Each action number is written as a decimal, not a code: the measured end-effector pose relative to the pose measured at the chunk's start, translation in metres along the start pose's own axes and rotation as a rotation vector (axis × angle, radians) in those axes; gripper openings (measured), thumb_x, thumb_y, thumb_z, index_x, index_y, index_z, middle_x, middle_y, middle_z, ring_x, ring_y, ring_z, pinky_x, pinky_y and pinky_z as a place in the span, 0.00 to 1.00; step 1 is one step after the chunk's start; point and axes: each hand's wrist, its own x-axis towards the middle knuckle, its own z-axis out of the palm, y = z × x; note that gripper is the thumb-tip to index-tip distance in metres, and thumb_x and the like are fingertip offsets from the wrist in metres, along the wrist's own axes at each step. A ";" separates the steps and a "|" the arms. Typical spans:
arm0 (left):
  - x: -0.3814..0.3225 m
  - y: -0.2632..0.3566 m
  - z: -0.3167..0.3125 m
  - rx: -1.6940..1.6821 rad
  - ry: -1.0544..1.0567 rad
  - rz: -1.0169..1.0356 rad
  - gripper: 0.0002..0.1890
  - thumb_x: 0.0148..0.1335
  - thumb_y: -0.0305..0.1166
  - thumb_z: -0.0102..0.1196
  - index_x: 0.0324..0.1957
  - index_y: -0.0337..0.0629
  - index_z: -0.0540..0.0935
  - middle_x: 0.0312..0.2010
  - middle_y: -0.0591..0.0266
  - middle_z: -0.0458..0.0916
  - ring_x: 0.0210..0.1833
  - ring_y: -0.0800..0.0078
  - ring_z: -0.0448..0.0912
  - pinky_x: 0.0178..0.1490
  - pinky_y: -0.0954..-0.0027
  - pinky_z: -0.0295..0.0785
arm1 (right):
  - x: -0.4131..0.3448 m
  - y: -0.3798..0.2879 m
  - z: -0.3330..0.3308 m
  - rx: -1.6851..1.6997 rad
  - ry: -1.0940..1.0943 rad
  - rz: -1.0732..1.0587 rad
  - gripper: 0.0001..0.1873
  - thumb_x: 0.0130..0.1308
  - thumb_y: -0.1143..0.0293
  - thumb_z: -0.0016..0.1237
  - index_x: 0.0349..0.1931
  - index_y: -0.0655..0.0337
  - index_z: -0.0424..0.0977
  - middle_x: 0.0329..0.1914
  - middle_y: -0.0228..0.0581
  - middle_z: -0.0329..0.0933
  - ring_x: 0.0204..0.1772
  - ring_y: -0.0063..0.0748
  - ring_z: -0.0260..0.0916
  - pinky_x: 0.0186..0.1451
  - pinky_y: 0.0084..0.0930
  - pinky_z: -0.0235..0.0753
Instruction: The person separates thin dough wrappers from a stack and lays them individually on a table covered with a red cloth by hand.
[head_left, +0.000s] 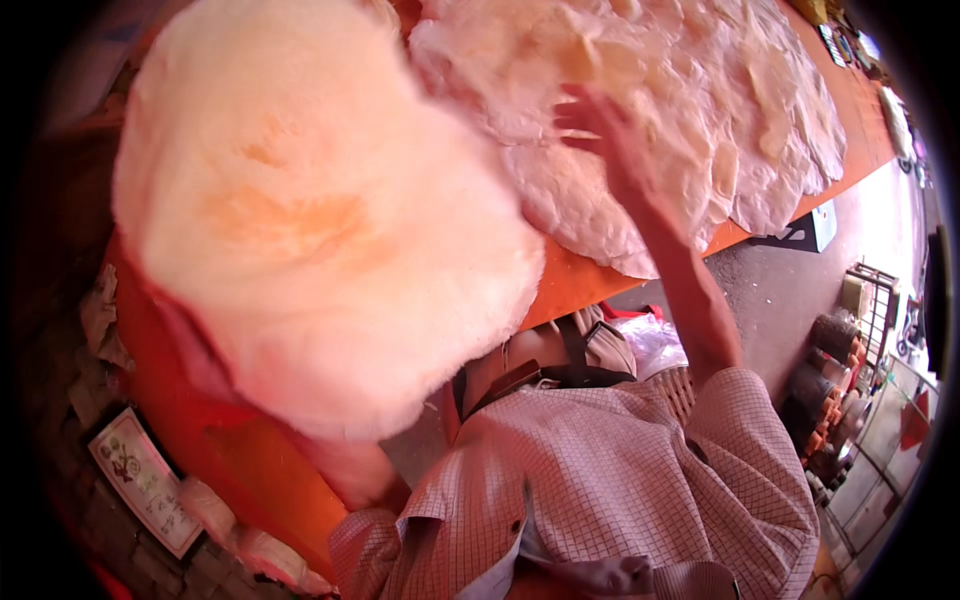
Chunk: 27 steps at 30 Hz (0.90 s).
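Note:
A large, pale, rounded sheet (330, 300) with a soft, fuzzy edge and orange-tan patches fills the left of the view. My left forearm (364, 472) passes beneath its lower edge. The left hand itself is hidden by the sheet, so its grip does not show. To the right, my right hand (606, 127), slightly blurred, is over a broad layer of wrinkled pale sheets (555, 187). Its fingers are spread, with nothing visible between them. Whether it touches the sheets is unclear. Both lots of sheets lie over an orange table (577, 281).
The table edge runs close before my checked shirt (592, 465). A framed sign (146, 480) with writing stands at lower left, near a whitish bundle (274, 559). Beyond the table on the right are a dark-legged stool (802, 229), stacked pots (814, 382) and a metal rack (874, 300).

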 end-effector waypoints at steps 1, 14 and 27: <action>-0.006 -0.018 0.000 -0.030 0.017 -0.053 0.24 0.67 0.37 0.42 0.61 0.35 0.65 0.62 0.50 0.64 0.61 0.58 0.66 0.62 0.61 0.64 | 0.001 -0.004 -0.016 0.059 0.083 -0.005 0.26 0.67 0.49 0.41 0.49 0.64 0.74 0.40 0.44 0.77 0.44 0.32 0.74 0.46 0.26 0.74; -0.094 -0.125 -0.008 -0.516 0.220 -0.562 0.09 0.65 0.30 0.50 0.44 0.37 0.74 0.37 0.64 0.78 0.38 0.74 0.78 0.40 0.69 0.77 | -0.077 0.028 0.134 -0.592 -0.821 -0.356 0.22 0.52 0.69 0.62 0.48 0.63 0.73 0.44 0.43 0.77 0.45 0.34 0.75 0.43 0.28 0.78; -0.088 -0.145 -0.032 -0.382 0.158 -0.655 0.09 0.63 0.31 0.52 0.44 0.39 0.74 0.38 0.63 0.79 0.36 0.74 0.79 0.36 0.71 0.79 | -0.090 0.050 0.171 -0.699 -0.763 -0.439 0.13 0.54 0.69 0.52 0.39 0.67 0.75 0.19 0.52 0.74 0.23 0.46 0.75 0.25 0.34 0.72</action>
